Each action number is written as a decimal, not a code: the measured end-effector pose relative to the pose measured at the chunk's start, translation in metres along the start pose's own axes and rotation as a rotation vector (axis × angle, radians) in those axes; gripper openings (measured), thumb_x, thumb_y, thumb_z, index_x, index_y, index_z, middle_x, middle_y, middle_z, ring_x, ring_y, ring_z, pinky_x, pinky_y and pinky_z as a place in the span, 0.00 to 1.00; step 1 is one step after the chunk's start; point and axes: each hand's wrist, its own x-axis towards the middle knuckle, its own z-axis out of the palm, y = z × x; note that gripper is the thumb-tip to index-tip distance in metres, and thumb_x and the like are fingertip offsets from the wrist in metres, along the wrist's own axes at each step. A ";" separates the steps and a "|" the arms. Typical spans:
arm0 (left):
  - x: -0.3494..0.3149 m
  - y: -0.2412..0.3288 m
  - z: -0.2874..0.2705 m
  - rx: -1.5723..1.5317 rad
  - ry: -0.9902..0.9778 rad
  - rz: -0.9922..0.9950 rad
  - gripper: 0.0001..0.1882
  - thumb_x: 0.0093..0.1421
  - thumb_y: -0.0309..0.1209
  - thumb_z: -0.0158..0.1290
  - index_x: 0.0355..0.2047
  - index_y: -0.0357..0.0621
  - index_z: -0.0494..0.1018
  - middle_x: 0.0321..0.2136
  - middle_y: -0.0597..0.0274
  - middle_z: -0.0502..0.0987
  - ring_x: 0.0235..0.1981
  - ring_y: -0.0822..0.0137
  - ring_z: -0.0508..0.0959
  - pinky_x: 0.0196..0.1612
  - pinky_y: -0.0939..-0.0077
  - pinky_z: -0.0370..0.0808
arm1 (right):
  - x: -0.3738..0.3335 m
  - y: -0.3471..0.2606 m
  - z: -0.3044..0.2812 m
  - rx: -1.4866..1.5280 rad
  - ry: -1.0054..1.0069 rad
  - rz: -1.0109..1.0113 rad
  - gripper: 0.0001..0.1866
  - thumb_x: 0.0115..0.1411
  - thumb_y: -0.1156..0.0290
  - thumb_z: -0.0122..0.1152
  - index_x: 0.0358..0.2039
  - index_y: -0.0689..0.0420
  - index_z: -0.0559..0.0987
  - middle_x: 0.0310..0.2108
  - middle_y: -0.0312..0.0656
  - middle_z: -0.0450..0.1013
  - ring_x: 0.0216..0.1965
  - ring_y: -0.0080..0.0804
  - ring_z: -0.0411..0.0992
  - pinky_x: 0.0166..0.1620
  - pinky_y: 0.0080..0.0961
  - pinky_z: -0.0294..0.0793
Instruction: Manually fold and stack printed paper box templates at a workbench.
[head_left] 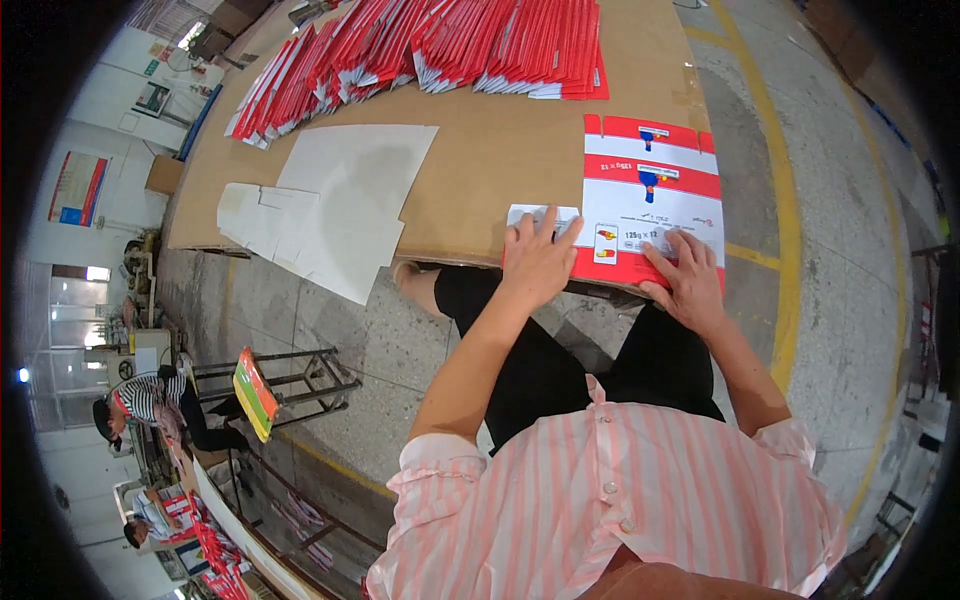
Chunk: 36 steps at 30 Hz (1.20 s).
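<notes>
A flat red and white carton blank (pixel 650 195) lies on the near edge of a brown cardboard-covered table (pixel 500 150). My left hand (pixel 538 262) presses flat on the blank's lower left flap, fingers spread. My right hand (pixel 688 282) rests on its lower right edge, fingers curled over the rim. Neither hand lifts the blank off the table.
Overlapping rows of red and white folded cartons (pixel 420 50) fill the far side of the table. White flat sheets (pixel 330 200) lie at the left. A metal stool frame (pixel 290 385) holding a coloured board stands on the floor; two people (pixel 150 400) work at the lower left.
</notes>
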 end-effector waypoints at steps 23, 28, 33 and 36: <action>-0.012 -0.119 0.024 -0.141 0.465 -0.330 0.19 0.61 0.36 0.50 0.49 0.39 0.71 0.49 0.48 0.71 0.52 0.45 0.67 0.55 0.52 0.62 | 0.070 0.221 -0.101 0.725 -0.367 0.764 0.24 0.49 0.79 0.62 0.50 0.57 0.78 0.31 0.41 0.77 0.31 0.24 0.74 0.35 0.27 0.75; -0.013 -0.109 0.024 -0.118 0.440 -0.315 0.18 0.59 0.35 0.52 0.48 0.40 0.72 0.50 0.51 0.71 0.53 0.47 0.67 0.56 0.53 0.62 | 0.178 0.301 -0.028 0.712 -0.049 0.841 0.25 0.47 0.79 0.63 0.49 0.52 0.80 0.28 0.38 0.77 0.28 0.23 0.72 0.32 0.28 0.74; -0.020 -0.113 0.023 -0.165 0.417 -0.353 0.17 0.58 0.33 0.53 0.47 0.41 0.73 0.51 0.53 0.71 0.54 0.48 0.67 0.57 0.54 0.62 | 0.316 0.244 0.084 0.558 0.044 0.915 0.19 0.47 0.72 0.61 0.43 0.50 0.82 0.32 0.50 0.79 0.34 0.35 0.79 0.38 0.36 0.78; -0.004 -0.101 0.026 -0.211 0.426 -0.333 0.18 0.57 0.33 0.53 0.48 0.42 0.73 0.51 0.53 0.71 0.54 0.49 0.67 0.57 0.54 0.62 | 0.352 0.212 0.141 0.566 0.265 0.674 0.15 0.52 0.71 0.59 0.41 0.58 0.81 0.31 0.50 0.79 0.34 0.34 0.78 0.41 0.35 0.76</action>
